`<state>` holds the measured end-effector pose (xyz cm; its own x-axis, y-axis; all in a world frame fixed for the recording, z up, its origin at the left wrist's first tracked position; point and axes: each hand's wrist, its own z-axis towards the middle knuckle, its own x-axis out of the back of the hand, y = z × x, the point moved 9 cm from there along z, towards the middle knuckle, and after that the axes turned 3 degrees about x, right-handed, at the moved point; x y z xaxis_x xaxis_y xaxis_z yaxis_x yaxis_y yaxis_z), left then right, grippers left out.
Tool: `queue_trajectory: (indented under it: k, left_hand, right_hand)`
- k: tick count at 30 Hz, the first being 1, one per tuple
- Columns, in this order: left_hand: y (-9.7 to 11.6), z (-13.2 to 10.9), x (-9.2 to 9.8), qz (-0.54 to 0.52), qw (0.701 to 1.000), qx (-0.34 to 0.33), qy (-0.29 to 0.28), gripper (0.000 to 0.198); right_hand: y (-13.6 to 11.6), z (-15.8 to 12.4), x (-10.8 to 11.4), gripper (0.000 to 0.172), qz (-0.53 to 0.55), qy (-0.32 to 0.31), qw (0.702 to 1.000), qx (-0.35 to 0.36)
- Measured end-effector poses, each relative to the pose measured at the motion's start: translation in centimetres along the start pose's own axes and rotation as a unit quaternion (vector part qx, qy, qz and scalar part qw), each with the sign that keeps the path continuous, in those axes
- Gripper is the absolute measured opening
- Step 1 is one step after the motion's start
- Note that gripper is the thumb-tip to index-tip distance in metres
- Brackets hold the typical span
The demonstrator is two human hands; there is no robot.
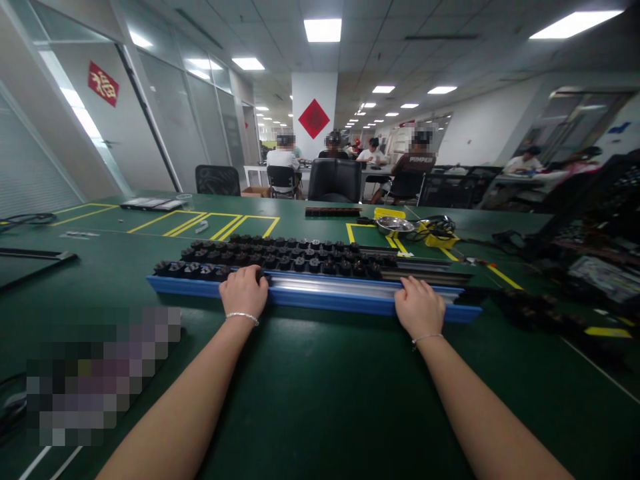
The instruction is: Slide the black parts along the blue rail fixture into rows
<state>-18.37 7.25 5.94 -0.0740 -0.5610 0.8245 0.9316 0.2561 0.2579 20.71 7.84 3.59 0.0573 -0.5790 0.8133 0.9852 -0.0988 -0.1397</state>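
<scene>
Item: long blue rail [320,298], lying crosswise on the green desk [320,400] in front of me, with a silver strip along its top.
Left grip [243,290]: fingers curled over the rail's near edge toward its left end, closed on it.
Right grip [419,307]: fingers folded over the same edge toward the right end, holding it likewise.
Behind the rail: rows of black knobs [300,257]. Farther back, a metal bowl [395,225] just beside a yellow box [389,213].

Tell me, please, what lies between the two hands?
Head view: between the left hand and right hand lies a bare silver rail of the blue tray; black knobs sit behind.
</scene>
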Motion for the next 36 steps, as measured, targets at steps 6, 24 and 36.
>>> queue_trajectory:
  k: [6, 24, 36]
  left_hand:
    - [0.2, 0.0, 0.0, -0.018, 1.0, -0.012, -0.001, 0.033]
    - [-0.5, 0.4, -0.8, -0.046, 0.999, 0.006, -0.005, 0.029]
    - [0.7, 0.0, -1.0, -0.06, 0.998, -0.02, -0.013, 0.029]
  right_hand:
    - [-1.2, -0.4, 0.1, 0.046, 0.006, -0.011, 0.999, 0.048]
    - [-7.1, -2.2, -0.4, 0.046, 0.021, -0.081, 0.972, 0.221]
    - [-7.1, -2.1, -0.3, 0.045, 0.029, -0.077, 0.972, 0.219]
